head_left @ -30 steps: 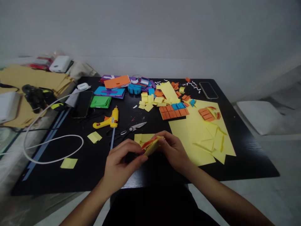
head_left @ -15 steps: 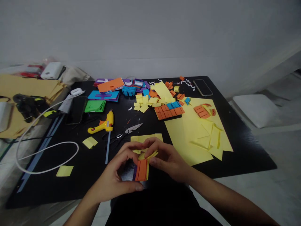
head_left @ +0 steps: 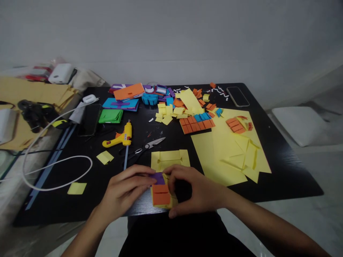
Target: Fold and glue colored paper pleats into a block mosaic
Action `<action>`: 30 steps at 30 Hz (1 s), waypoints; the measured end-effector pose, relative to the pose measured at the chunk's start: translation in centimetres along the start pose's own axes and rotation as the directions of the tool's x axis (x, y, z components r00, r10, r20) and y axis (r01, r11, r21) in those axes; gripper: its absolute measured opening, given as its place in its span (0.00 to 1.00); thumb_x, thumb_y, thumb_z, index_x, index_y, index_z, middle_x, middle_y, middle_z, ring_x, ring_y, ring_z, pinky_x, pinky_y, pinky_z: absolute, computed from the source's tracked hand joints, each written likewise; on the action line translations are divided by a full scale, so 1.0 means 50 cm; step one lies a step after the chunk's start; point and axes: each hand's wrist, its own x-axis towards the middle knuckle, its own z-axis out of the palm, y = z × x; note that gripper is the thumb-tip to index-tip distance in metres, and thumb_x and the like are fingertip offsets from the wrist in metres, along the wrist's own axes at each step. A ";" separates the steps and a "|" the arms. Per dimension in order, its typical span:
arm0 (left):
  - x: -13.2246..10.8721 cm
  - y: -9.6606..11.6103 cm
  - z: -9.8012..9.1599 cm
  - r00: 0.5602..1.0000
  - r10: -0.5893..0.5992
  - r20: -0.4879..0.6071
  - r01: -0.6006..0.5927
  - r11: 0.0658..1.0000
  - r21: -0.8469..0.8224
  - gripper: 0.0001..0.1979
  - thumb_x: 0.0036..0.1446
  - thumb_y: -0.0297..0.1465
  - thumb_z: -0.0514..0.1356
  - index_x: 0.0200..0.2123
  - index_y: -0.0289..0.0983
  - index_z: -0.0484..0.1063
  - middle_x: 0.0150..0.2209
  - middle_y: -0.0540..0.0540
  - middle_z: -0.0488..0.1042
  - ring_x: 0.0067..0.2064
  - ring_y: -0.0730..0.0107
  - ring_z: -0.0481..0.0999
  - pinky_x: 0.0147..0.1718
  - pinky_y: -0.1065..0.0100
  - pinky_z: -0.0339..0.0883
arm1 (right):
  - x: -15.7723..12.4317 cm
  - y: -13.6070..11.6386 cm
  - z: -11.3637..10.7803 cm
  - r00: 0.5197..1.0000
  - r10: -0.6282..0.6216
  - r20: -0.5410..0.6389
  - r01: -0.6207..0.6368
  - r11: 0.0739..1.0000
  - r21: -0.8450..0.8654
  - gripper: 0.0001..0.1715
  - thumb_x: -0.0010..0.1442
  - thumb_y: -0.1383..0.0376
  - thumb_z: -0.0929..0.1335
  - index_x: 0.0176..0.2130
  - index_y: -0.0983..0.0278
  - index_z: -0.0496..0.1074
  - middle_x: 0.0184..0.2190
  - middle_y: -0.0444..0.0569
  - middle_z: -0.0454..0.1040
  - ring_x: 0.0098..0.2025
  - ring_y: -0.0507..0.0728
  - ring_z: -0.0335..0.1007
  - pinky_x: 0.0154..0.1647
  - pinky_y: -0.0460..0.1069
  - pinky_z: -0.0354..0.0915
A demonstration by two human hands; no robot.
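A small folded paper piece in orange, purple and yellow is between my hands at the table's front edge. My left hand has its fingertips on the purple part at the piece's left. My right hand curls round the yellow right side, thumb low and index finger at the top. Just beyond the hands lies a yellow paper sheet with folded flaps. Scissors rest half open behind the left hand, near a yellow glue gun with a stick pointing toward me.
Yellow sheets and a yellow folded form lie at the right. Orange and blue folded strips and yellow squares sit mid-table. Two phones, a looping white cable and stacked folded papers are further round.
The paper piece has turned and come down toward the table edge, so its purple part now faces up. My left fingers have straightened onto it; my right hand has moved to its side.
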 end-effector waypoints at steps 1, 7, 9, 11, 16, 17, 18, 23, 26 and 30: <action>0.003 -0.002 0.001 1.000 -0.006 -0.012 0.006 1.000 0.010 0.13 0.65 0.21 0.64 0.48 0.42 0.82 0.50 0.42 0.83 0.48 0.64 0.85 0.45 0.67 0.82 | 0.003 -0.004 0.001 1.000 -0.020 -0.022 0.019 0.998 -0.064 0.22 0.48 0.58 0.84 0.36 0.58 0.75 0.53 0.51 0.78 0.60 0.64 0.74 0.62 0.59 0.67; 0.015 -0.002 -0.016 0.989 -0.140 0.040 0.137 0.988 0.072 0.15 0.65 0.22 0.61 0.51 0.42 0.79 0.59 0.40 0.79 0.58 0.58 0.82 0.54 0.59 0.79 | 0.020 -0.009 0.004 0.993 -0.075 -0.091 0.042 0.947 -0.319 0.22 0.51 0.66 0.80 0.42 0.57 0.70 0.57 0.53 0.74 0.63 0.65 0.70 0.65 0.61 0.66; 0.017 0.001 -0.026 0.975 -0.177 0.134 0.166 0.983 0.083 0.18 0.63 0.23 0.61 0.54 0.42 0.75 0.65 0.38 0.74 0.63 0.53 0.78 0.59 0.52 0.76 | 0.027 -0.007 0.002 0.991 -0.089 -0.098 0.044 0.920 -0.390 0.21 0.53 0.67 0.79 0.42 0.57 0.69 0.57 0.54 0.73 0.64 0.65 0.69 0.65 0.61 0.66; 0.020 0.004 -0.032 0.963 -0.179 0.202 0.159 0.981 0.110 0.21 0.61 0.26 0.64 0.57 0.42 0.71 0.69 0.36 0.68 0.67 0.50 0.74 0.63 0.48 0.73 | 0.033 -0.006 0.000 0.989 -0.107 -0.103 0.050 0.895 -0.444 0.20 0.54 0.68 0.78 0.43 0.58 0.69 0.58 0.56 0.72 0.63 0.65 0.69 0.64 0.61 0.67; 0.024 -0.005 -0.021 0.966 -0.165 0.201 0.119 0.968 0.220 0.20 0.62 0.33 0.69 0.54 0.42 0.70 0.67 0.36 0.69 0.66 0.51 0.74 0.62 0.50 0.75 | 0.042 -0.002 0.002 0.980 -0.162 -0.113 0.085 0.863 -0.498 0.20 0.55 0.69 0.76 0.45 0.59 0.70 0.59 0.57 0.71 0.63 0.66 0.69 0.63 0.62 0.67; 0.024 -0.009 -0.017 0.968 -0.157 0.195 0.110 0.966 0.234 0.18 0.63 0.33 0.69 0.53 0.41 0.70 0.66 0.36 0.70 0.65 0.51 0.75 0.61 0.51 0.76 | 0.042 -0.001 0.003 0.979 -0.167 -0.117 0.087 0.862 -0.500 0.19 0.55 0.69 0.76 0.45 0.59 0.70 0.59 0.58 0.71 0.63 0.66 0.69 0.63 0.63 0.68; 0.023 -0.013 -0.013 0.971 -0.148 0.190 0.099 0.965 0.244 0.16 0.63 0.32 0.68 0.53 0.41 0.71 0.66 0.37 0.70 0.65 0.51 0.76 0.60 0.51 0.76 | 0.042 0.000 0.005 0.979 -0.166 -0.122 0.083 0.861 -0.501 0.19 0.56 0.68 0.77 0.45 0.59 0.71 0.60 0.58 0.70 0.63 0.66 0.69 0.63 0.63 0.68; 0.016 -0.030 -0.005 0.972 -0.129 0.195 0.074 0.961 0.267 0.16 0.63 0.31 0.68 0.52 0.40 0.72 0.65 0.36 0.71 0.63 0.50 0.77 0.58 0.50 0.78 | 0.040 0.005 0.010 0.980 -0.144 -0.136 0.057 0.864 -0.501 0.20 0.56 0.67 0.77 0.46 0.59 0.71 0.61 0.59 0.69 0.63 0.67 0.69 0.63 0.64 0.68; 0.016 -0.030 -0.006 0.975 -0.110 0.193 0.054 0.961 0.272 0.17 0.62 0.31 0.69 0.53 0.40 0.72 0.64 0.35 0.71 0.62 0.49 0.77 0.57 0.49 0.79 | 0.038 0.007 0.008 0.978 -0.160 -0.135 0.073 0.865 -0.497 0.19 0.56 0.67 0.77 0.46 0.59 0.71 0.61 0.59 0.69 0.64 0.67 0.68 0.64 0.64 0.68; 0.022 -0.025 -0.007 0.978 -0.102 0.179 0.049 0.959 0.278 0.17 0.62 0.33 0.69 0.52 0.40 0.72 0.62 0.36 0.73 0.61 0.49 0.78 0.54 0.49 0.79 | 0.035 0.008 0.002 0.982 -0.142 -0.123 0.070 0.882 -0.466 0.21 0.56 0.68 0.77 0.47 0.59 0.70 0.65 0.58 0.67 0.66 0.66 0.67 0.66 0.64 0.66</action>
